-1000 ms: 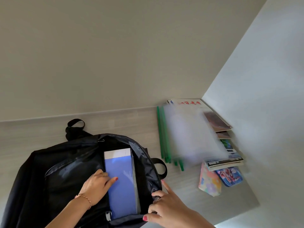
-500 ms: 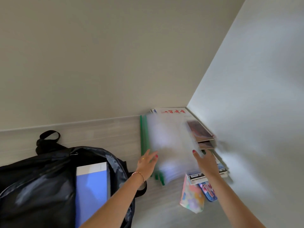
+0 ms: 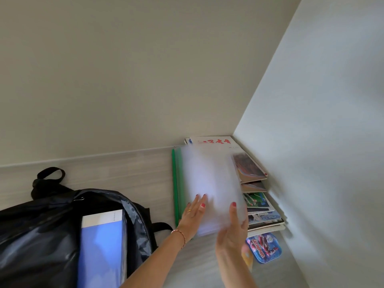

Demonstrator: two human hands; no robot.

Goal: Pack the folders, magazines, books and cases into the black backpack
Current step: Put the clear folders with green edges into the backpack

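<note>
The black backpack (image 3: 37, 229) lies open at the lower left with a blue folder (image 3: 101, 246) standing in its mouth. Right of it lies a stack of translucent white folders (image 3: 209, 179) with green spines. My left hand (image 3: 192, 217) rests flat on the stack's near left corner, fingers spread on top. My right hand (image 3: 231, 231) grips the stack's near right edge, thumb on top. Under and beside the folders sits a pile of magazines and books (image 3: 255, 196). A blue tin case (image 3: 264, 247) lies at the near right, with a pastel pouch (image 3: 247, 256) partly behind my right hand.
A pale wooden tabletop (image 3: 124, 175) meets a beige wall at the back and a white wall (image 3: 322, 163) at the right, so the pile sits in a corner. The backpack's top loop (image 3: 49, 175) points toward the back wall.
Both hands left the backpack and reached right to the folder stack. They now lie on its near end, where half a second ago they were just arriving. My view has shifted right.
</note>
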